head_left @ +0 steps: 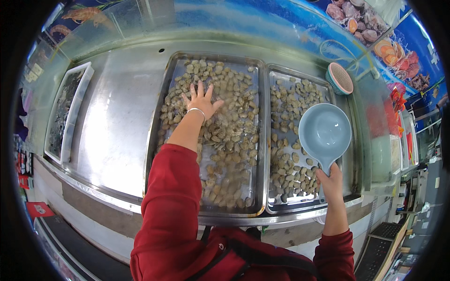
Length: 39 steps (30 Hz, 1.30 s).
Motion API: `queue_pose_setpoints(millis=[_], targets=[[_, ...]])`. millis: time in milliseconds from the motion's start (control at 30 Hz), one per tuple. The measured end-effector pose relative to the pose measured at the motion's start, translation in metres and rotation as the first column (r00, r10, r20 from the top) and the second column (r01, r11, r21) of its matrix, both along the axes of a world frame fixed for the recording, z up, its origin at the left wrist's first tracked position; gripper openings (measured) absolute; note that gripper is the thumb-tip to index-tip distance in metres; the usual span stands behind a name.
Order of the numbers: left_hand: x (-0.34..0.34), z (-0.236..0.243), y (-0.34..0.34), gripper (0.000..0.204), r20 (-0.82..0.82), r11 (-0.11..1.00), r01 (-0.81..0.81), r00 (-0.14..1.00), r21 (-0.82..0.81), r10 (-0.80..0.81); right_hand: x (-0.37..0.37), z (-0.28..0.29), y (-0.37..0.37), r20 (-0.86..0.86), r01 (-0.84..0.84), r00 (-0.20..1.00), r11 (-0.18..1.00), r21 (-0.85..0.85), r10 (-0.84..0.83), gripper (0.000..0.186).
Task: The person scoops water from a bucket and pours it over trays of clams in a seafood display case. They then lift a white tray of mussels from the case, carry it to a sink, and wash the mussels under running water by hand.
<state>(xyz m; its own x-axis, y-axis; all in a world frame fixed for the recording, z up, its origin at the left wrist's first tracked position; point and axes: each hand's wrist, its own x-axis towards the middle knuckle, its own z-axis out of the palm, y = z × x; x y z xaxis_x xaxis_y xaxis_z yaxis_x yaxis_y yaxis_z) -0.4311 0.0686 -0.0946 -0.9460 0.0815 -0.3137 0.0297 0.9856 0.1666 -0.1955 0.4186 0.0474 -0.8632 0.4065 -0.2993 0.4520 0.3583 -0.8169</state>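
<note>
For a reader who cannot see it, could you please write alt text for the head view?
A person's left hand reaches open into a steel tray of clams, while the right hand holds a light blue scoop over a second clam tray.

pink-rimmed strainer basket (pixel 339 78) at 2 o'clock, on the steel counter's far rim | white tray (pixel 68 110) of dark shellfish at 9 o'clock | seafood posters (pixel 356 18) at 1 o'clock | black floor mat (pixel 382 246) at 4 o'clock

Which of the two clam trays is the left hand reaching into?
The left tray, fuller of clams; the left hand is spread over it, unlike the right tray.
</note>
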Motion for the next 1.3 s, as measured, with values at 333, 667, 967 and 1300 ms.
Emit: queue_pose_setpoints(millis=[333,667,967,1300], targets=[[0.080,0.012,0.017,0.071,0.024,0.934,0.324,0.946,-0.153,-0.324,0.079,0.011,0.053,0.007,0.078,0.997,0.975,-0.206,-0.079,0.019],[0.106,0.031,0.116,0.072,0.074,0.918,0.396,0.916,-0.023,-0.394,0.154,0.040,0.092,0.003,0.192,0.980,0.955,-0.224,-0.197,0.016],[0.136,0.055,0.155,0.079,0.078,0.956,0.291,0.953,0.034,-0.293,0.330,0.071,0.201,-0.010,0.512,0.842,0.804,-0.301,-0.540,0.023],[0.202,-0.005,0.374,0.076,-0.156,0.998,0.038,0.987,0.051,-0.029,0.512,-0.027,0.584,0.169,0.890,0.389,0.323,-0.322,-0.905,0.031]])
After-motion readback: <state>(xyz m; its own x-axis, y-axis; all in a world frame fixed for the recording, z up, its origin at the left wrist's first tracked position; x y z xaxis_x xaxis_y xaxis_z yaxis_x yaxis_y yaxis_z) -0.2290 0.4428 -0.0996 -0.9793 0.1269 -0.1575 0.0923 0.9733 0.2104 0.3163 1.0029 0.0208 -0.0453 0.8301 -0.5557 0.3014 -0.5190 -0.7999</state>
